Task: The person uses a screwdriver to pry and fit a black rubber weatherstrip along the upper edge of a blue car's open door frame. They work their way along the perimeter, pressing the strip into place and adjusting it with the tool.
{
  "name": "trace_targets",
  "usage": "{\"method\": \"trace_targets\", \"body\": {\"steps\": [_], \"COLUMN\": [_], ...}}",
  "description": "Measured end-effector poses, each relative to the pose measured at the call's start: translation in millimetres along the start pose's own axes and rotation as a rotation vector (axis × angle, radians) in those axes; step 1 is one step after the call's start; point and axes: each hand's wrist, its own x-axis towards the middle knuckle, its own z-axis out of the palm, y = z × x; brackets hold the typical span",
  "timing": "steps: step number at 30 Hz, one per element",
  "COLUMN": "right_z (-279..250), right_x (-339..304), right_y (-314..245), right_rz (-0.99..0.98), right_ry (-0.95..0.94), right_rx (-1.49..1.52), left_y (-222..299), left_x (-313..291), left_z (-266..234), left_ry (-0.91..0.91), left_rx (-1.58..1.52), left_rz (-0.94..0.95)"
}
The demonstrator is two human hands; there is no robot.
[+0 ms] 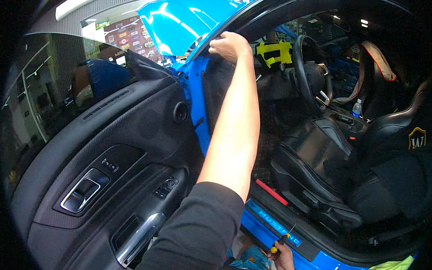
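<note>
My left hand (229, 46) is raised at the end of a stretched arm, at the base of the blue car's windshield pillar (212, 36). Its fingers are curled in against the door opening's edge; anything inside them is hidden. Low in the picture, beside the door sill (257, 224), my right hand (283, 260) grips a screwdriver (275, 249) with a yellow and black handle. The thin shaft points up over the lit blue sill plate (271, 221).
The open door (130, 123) fills the left side. A black seat (316, 146) and steering wheel (304, 75) are to the right. A red bar (271, 192) lies inside the sill. Yellow pieces (275, 53) hang under the dash; a bottle (357, 108) stands on the console.
</note>
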Motion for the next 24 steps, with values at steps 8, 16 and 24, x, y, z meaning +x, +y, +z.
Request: {"method": "trace_targets", "body": {"steps": [8, 16, 24], "right_z": [-3, -10, -10], "right_x": [-2, 6, 5], "right_y": [-2, 4, 10], "right_rz": [0.007, 0.056, 0.087], "right_ry": [-0.033, -0.056, -0.071], "right_rx": [0.034, 0.028, 0.02], "left_y": [-15, -20, -20], "left_x": [2, 11, 10], "left_z": [3, 14, 12], "left_ry": [0.046, 0.148, 0.117], "left_rx": [-0.185, -0.28, -0.309], "left_rz": [0.029, 0.053, -0.031]}}
